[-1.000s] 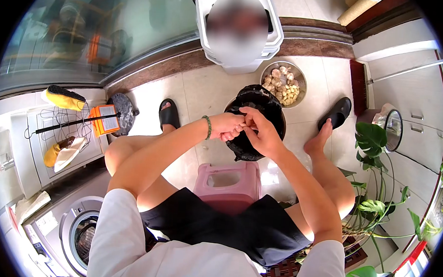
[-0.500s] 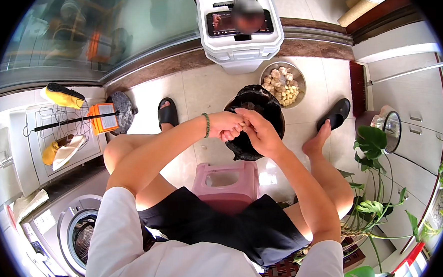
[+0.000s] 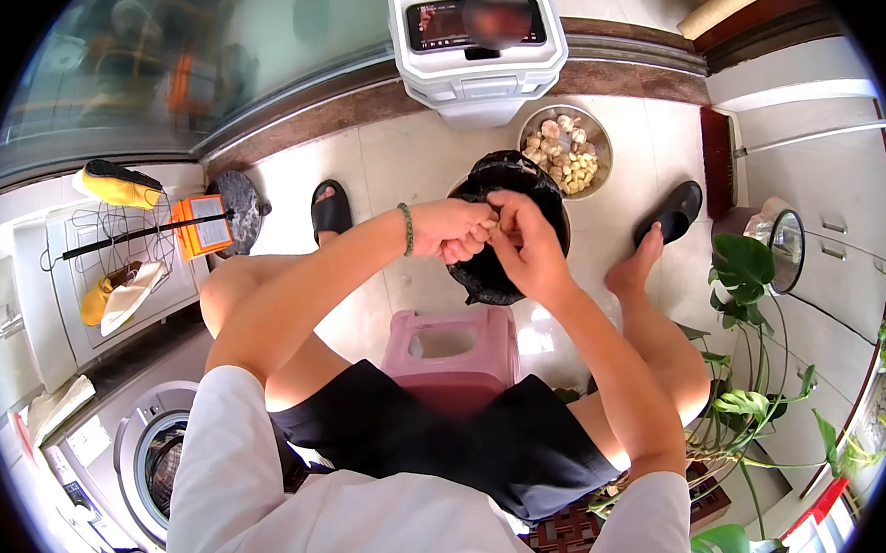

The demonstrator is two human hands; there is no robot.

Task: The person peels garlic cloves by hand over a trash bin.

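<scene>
My left hand (image 3: 449, 231), with a green bead bracelet on its wrist, is closed, its fingers curled in. Its fingertips meet those of my right hand (image 3: 529, 246), which is bent in a pinch. Between them is a small pale bit, too small to make out, perhaps a garlic clove. Both hands are above a bin lined with a black bag (image 3: 514, 172). Behind the bin, a metal bowl (image 3: 609, 165) on the floor holds whole garlic bulbs (image 3: 561, 132) and a pile of loose cloves (image 3: 575, 171).
A pink stool (image 3: 455, 342) stands between my legs. A white box (image 3: 473, 83) with a phone (image 3: 436, 26) on it is behind the bin. Plants (image 3: 744, 267) and cabinets (image 3: 819, 176) are at right; a wire rack with shoes (image 3: 122, 186) and a washing machine (image 3: 158, 452) are at left.
The whole view has shifted slightly, so the bowl and box appear higher. My right hand's fingers have bent and parted a little from my left hand, which stays closed.
</scene>
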